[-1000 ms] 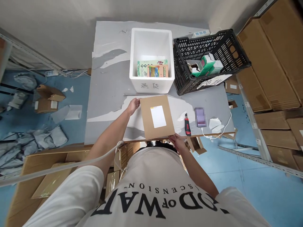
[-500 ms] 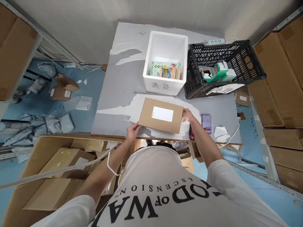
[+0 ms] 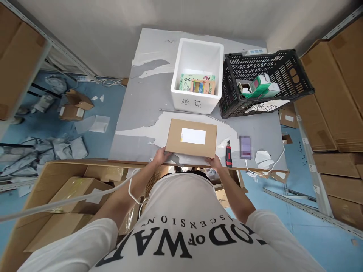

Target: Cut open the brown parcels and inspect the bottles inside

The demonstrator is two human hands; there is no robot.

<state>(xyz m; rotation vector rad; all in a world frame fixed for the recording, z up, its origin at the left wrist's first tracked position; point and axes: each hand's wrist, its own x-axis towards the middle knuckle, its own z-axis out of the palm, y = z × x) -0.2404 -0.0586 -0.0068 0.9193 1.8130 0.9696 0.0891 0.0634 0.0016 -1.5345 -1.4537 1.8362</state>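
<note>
A flat brown cardboard box with a white label on top is at the front of the table. My left hand grips its near left corner, the fingers partly hidden at its edge. At the near right corner, my right hand has its fingers closed on the edge, their tips tucked under the box. A red and black box cutter lies to the right of the box, and beyond it a phone is plugged into a white cable.
Behind the box stands a white foam bin holding printed packages. A black plastic crate with small green and white boxes is beside it. Crumpled white paper lies at right. A large carton of boxes stands at lower left.
My right hand has moved from the box's right side down to its near right corner. The box has turned slightly straighter, and the box cutter now shows in full.
</note>
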